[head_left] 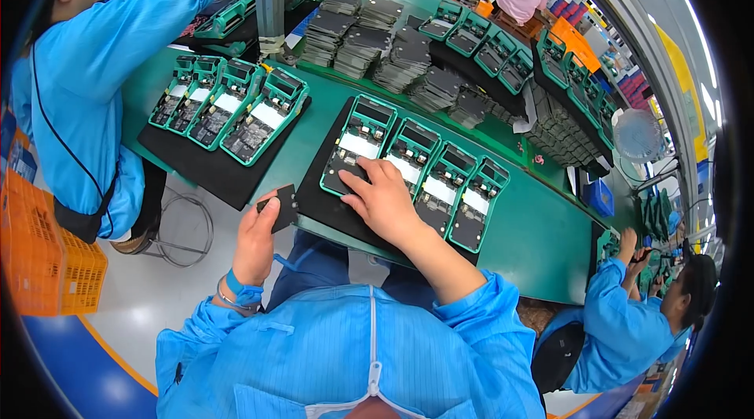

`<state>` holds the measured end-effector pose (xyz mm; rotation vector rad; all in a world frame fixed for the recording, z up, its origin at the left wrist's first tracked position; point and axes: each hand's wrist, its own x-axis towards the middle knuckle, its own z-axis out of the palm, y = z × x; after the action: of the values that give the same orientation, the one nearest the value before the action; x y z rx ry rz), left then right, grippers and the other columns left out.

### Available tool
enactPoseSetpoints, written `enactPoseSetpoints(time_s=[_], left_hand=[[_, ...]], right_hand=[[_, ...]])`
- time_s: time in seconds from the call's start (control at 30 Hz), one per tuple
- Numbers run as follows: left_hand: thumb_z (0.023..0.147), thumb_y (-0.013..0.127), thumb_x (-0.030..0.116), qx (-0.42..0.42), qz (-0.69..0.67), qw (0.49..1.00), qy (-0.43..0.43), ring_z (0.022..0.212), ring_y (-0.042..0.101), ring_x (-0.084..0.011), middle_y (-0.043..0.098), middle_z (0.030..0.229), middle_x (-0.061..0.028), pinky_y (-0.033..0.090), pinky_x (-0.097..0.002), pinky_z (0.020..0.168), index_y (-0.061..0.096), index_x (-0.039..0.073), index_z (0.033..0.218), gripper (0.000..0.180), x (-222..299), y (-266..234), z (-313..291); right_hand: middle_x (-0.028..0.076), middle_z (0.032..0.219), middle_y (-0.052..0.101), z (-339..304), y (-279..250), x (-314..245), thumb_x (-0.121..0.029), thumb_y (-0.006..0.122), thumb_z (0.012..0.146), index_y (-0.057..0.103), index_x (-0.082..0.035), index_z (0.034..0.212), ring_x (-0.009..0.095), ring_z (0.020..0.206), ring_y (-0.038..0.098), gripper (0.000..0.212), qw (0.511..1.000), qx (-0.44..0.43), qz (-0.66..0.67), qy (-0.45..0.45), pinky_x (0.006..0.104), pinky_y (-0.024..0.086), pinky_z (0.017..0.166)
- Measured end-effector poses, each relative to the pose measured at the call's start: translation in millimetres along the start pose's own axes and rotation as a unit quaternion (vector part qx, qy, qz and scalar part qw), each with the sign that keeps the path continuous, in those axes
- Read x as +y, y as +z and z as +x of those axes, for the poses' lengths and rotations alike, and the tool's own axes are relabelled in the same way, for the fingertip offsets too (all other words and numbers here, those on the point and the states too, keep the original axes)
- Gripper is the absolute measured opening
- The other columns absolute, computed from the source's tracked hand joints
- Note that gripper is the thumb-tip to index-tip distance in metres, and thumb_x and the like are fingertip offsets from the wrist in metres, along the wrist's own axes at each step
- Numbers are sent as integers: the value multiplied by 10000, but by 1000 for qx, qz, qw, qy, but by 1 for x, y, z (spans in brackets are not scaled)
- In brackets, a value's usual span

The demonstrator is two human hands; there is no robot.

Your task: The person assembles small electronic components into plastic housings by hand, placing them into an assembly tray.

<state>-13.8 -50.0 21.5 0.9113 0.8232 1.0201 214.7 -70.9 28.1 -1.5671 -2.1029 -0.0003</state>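
My left hand [255,245] is closed on a small stack of thin dark plates [284,213], held in front of the table's near edge. My right hand [386,203] reaches over the leftmost green-framed device housing [363,144] on the black mat in front of me. Its fingers are spread, and the fingertips touch the dark lower part of that housing. To its right lie more green-framed housings [476,197] in a row, each with a white patch in the middle and a dark plate at its lower end. My palm hides part of the second housing.
On the left, a black mat [239,181] carries several similar housings [263,117]. Behind stand piles of dark plates [404,58] and further green housings [471,32]. A metal post [269,3] rises at the back left. Co-workers [118,81] sit left and right [628,333].
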Motion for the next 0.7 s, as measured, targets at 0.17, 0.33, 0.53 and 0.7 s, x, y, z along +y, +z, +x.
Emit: enactPoseSetpoints(time_s=[0.17, 0.33, 0.53, 0.7], left_hand=[[945, 466, 240, -4, -15, 998, -65, 1021, 551, -173, 597, 1100, -95, 409, -329, 911, 525, -20, 1181, 355, 10, -10, 7], [945, 462, 238, -71, -105, 982, -138, 954, 547, -178, 596, 1088, -82, 434, -352, 838, 544, 18, 1169, 324, 20, -21, 22], [954, 446, 234, -142, -260, 930, -217, 944, 533, -194, 570, 1119, -115, 450, -371, 798, 526, 1, 1173, 329, 29, -16, 40], [959, 428, 236, -174, -263, 925, -212, 995, 535, -222, 554, 1132, -149, 456, -384, 844, 472, -9, 1259, 390, 53, 4, 43]], right_hand=[[165, 1164, 512, 0, -1, -1, -255, 683, 755, 617, -122, 1108, 341, 1102, 455, 383, 998, -2, -48, -27, 445, 363, 950], [147, 1190, 497, 0, -6, -26, -283, 693, 734, 610, -89, 1047, 334, 1106, 449, 378, 991, -13, -126, -39, 456, 371, 926], [53, 937, 609, -54, -4, -76, -236, 534, 924, 591, -80, 1129, 155, 771, 516, 264, 703, -286, 613, 221, 278, 429, 718], [86, 1048, 622, -94, 14, -50, -264, 418, 973, 496, -75, 1265, 142, 766, 509, 357, 288, -30, 899, 328, 277, 426, 709]])
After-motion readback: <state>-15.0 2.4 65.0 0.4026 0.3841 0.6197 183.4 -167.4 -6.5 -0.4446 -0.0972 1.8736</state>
